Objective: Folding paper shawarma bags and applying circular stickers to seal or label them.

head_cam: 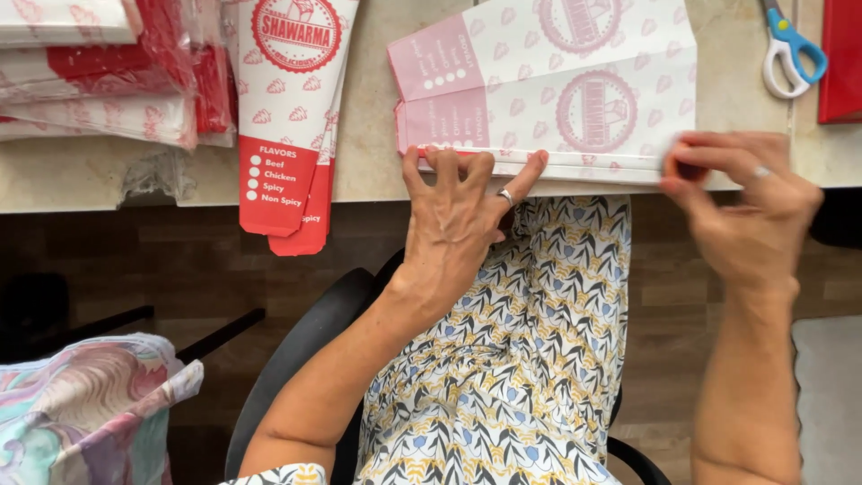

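A white paper sheet (575,99) with faint pink round prints and a pink panel lies printed side down at the near edge of the beige table (377,108). My left hand (458,211) presses its spread fingertips on the folded near edge of the sheet. My right hand (745,202) pinches the sheet's right near corner, with a small red thing partly hidden between thumb and fingers. A ring shows on each hand.
Finished red-and-white paper sleeves (289,108) hang over the table edge at left. Plastic-wrapped stacks of the same paper (99,72) fill the far left. Blue-handled scissors (790,49) and a red object (842,58) lie at top right. Black chair (296,359) and patterned cloth (90,413) sit below.
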